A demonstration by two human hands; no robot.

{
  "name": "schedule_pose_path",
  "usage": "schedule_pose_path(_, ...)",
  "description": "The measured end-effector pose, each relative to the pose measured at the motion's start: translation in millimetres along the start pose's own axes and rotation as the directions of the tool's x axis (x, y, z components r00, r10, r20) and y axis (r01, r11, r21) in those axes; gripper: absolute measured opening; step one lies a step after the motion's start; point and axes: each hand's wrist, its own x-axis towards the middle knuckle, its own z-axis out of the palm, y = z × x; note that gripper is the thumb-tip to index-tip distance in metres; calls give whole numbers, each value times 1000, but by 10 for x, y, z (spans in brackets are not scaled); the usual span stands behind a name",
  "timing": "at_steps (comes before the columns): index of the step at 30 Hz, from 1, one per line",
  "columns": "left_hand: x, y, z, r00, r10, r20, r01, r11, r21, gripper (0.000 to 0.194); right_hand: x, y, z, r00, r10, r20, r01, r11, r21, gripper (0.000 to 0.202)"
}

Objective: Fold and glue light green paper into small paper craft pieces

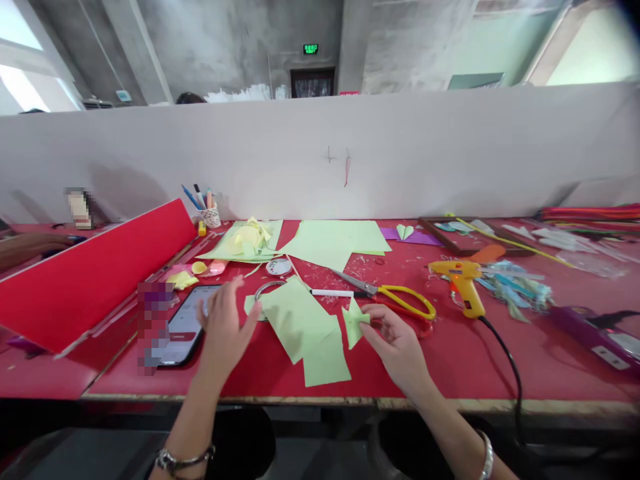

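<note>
My right hand point(395, 343) pinches a small green paper star point(354, 323) by one point, above the red table. Fingers spread and holding nothing, my left hand point(227, 327) hovers beside a phone point(187, 327) with a lit screen. Between my hands lie overlapping green paper pieces point(305, 320), with a metal ring point(267, 287) partly at their upper left edge. A white marker point(333, 293) with a black end rests just above the paper. Yellow-handled scissors point(407, 298) lie beyond my right hand, their blades pointing to the upper left.
A yellow glue gun point(463, 280) with a black cord is on the right, near blue paper scraps point(517, 287). A red board point(100, 280) leans at the left. Green sheets point(335, 240) and a pen cup point(210, 215) stand farther back, before a white partition point(280, 160).
</note>
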Motion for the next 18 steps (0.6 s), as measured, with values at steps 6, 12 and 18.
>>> schedule_pose_path(6, -242, 755, 253, 855, 212, 474, 254, 626, -738, 59, -7, -84, 69, 998, -61, 22, 57, 989, 137, 5)
schedule_pose_path(12, -414, 1165, 386, 777, 260, 573, 451, 405, -796, 39, -17, -120, 19, 993, 20, -113, -1, 985, 172, 10)
schedule_pose_path(18, -459, 1280, 399, 901, 92, 424, 297, 582, -757, 22, -47, -156, 18, 998, 9, -64, 3, 982, 188, 28)
